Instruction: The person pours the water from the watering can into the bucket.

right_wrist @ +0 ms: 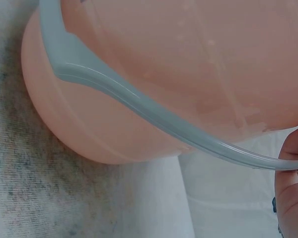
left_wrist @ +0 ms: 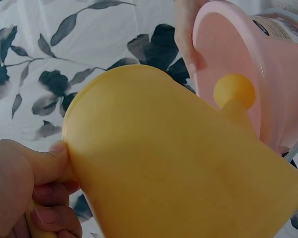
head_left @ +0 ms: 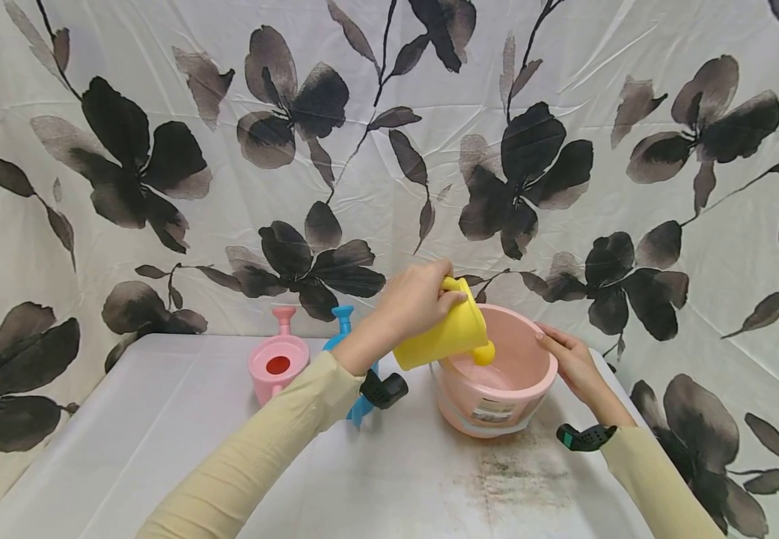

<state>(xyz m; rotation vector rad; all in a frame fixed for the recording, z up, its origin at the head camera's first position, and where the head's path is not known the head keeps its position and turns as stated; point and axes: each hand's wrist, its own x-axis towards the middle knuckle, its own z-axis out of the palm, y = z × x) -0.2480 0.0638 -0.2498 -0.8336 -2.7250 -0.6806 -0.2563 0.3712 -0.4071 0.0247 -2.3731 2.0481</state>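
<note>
A yellow watering can (head_left: 439, 337) hangs tilted over the near left side of a pink bucket (head_left: 480, 404). My left hand (head_left: 412, 303) grips the can by its handle, thumb against the can's edge in the left wrist view. The can's round yellow spout head (left_wrist: 234, 91) points into the bucket's mouth. On the bucket's right side, my right hand (head_left: 574, 367) holds the rim between thumb and fingers. The bucket stands on the table, its grey carrying handle (right_wrist: 159, 116) lowered along its side. Only part of the right hand shows in the right wrist view.
A pink watering can (head_left: 264, 370) stands left on the white table (head_left: 160, 419). Beside it, a blue watering can (head_left: 358, 408) is partly hidden by the left forearm. Dark stains (head_left: 524, 475) mark the table before the bucket. Floral cloth (head_left: 389, 187) hangs behind.
</note>
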